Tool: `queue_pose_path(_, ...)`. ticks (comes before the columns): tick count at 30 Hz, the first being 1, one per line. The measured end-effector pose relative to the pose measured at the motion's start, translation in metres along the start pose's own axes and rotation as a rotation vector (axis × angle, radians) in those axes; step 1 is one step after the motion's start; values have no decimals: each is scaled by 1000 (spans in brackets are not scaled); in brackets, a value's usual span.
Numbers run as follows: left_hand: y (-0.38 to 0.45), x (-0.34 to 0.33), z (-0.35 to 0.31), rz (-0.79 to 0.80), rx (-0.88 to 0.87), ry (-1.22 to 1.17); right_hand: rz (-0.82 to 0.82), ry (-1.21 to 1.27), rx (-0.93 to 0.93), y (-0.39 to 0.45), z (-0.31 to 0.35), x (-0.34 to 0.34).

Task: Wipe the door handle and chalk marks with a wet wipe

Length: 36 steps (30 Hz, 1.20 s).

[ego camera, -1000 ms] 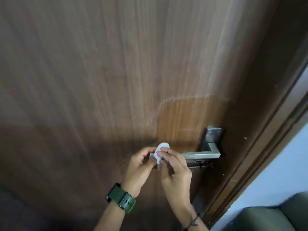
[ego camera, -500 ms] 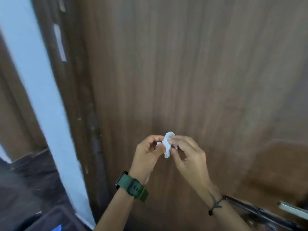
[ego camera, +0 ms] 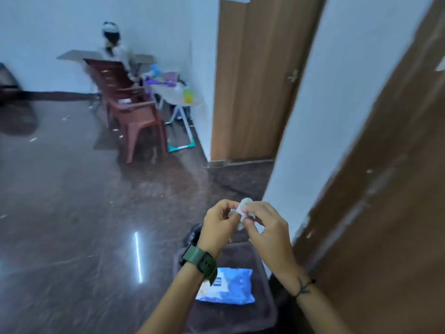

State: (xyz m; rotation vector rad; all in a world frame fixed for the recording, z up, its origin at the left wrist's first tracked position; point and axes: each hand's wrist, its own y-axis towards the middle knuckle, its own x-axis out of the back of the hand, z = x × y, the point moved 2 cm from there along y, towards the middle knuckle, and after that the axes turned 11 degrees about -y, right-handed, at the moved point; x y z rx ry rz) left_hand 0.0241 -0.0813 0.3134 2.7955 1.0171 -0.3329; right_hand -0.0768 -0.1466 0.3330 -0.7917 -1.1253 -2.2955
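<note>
In the head view, the left hand (ego camera: 220, 225) and right hand (ego camera: 267, 233) both pinch a crumpled wet wipe (ego camera: 242, 209) between their fingertips, which hide most of it. Below, a blue packet (ego camera: 231, 284) lies partly behind the left wrist, its print blurred; the dark door (ego camera: 385, 189) at right is cut off.

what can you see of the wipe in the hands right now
The wipe is a small white wad, crumpled and soft-looking like damp tissue. Both hands pinch it: the left hand from one side, the right hand from the other, their fingertips covering much of it. It is held in the air above a blue packet lying on a dark surface below.
</note>
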Motion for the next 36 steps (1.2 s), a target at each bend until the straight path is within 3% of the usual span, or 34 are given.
queue_pose_path(4,25,55,20,-94,55,32,67,27,22,27,-1,-66)
queue_pose_path(7,51,88,48,-167,149,92,165,98,-83,47,-24,-114)
queue_pose_path(13,113,132,133,-396,301,298,350,96,-330,78,-129,-218)
queue_pose_path(22,199,162,286,-457,479,365,558,30,-600,64,-260,-381)
queue_pose_path(26,231,180,330,-483,499,387,821,-8,-571,56,-299,-441)
queue_pose_path(29,240,190,349,-481,517,411,952,-98,-541,48,-319,-466)
queue_pose_path(36,245,192,343,-440,555,448,916,-163,-566,64,-322,-452)
